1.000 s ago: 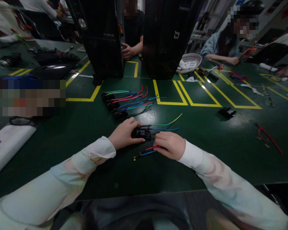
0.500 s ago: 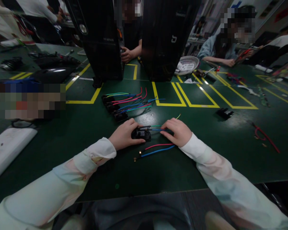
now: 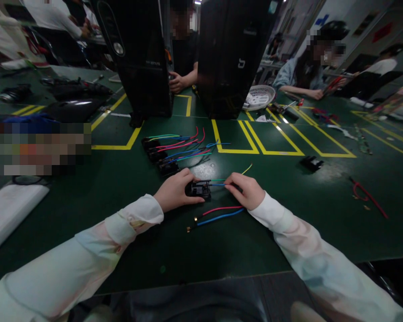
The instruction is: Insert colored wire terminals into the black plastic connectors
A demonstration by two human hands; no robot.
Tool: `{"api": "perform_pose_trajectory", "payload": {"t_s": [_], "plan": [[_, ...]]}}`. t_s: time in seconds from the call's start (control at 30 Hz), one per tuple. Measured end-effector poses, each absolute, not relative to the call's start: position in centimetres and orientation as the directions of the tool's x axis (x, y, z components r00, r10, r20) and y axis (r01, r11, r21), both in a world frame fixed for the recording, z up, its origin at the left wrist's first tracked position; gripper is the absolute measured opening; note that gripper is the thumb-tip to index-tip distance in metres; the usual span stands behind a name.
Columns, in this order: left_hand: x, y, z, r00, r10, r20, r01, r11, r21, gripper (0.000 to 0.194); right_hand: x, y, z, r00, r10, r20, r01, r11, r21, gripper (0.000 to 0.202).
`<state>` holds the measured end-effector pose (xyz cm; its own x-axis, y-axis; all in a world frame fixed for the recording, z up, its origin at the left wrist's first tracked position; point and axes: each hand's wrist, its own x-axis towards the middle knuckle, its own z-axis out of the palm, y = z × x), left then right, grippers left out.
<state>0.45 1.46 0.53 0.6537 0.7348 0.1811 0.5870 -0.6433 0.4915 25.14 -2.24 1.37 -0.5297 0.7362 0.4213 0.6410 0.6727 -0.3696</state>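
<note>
My left hand grips a small black plastic connector block between thumb and fingers. Thin wires run from its right side, among them a green wire and a blue wire. My right hand pinches these wires a short way from the block; a yellow-green end sticks out behind the fingers. Just below lie a loose red wire and a loose blue wire with brass-coloured terminals, their right ends by my right wrist. Behind my left hand rests a row of similar black blocks with coloured wires.
Two tall black computer cases stand at the back, with a person's hand between them. A single black block and a red wire lie to the right. A white basket sits behind; a white box is at left.
The view has shifted slightly. Both hands keep nearly the same place and grip on the block and wires.
</note>
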Motion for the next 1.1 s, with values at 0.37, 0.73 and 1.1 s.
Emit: {"api": "perform_pose_trajectory", "payload": {"t_s": [0.37,0.73,1.1], "plan": [[0.5,1.53,0.48,0.66,0.728,0.185,0.582,-0.651,0.487,0.05,24.77,-2.28,1.4,-0.525,0.701,0.482,0.611,0.705,-0.36,0.013],[0.55,1.45,0.43,0.66,0.725,0.199,0.578,-0.659,0.482,0.048,24.62,-2.13,1.21,-0.528,0.682,0.507,0.591,0.723,-0.357,0.013],[0.46,1.57,0.4,0.666,0.723,0.185,0.59,-0.662,0.462,0.048,24.65,-2.12,1.3,-0.561,0.671,0.485,0.563,0.739,-0.371,0.012]]}}
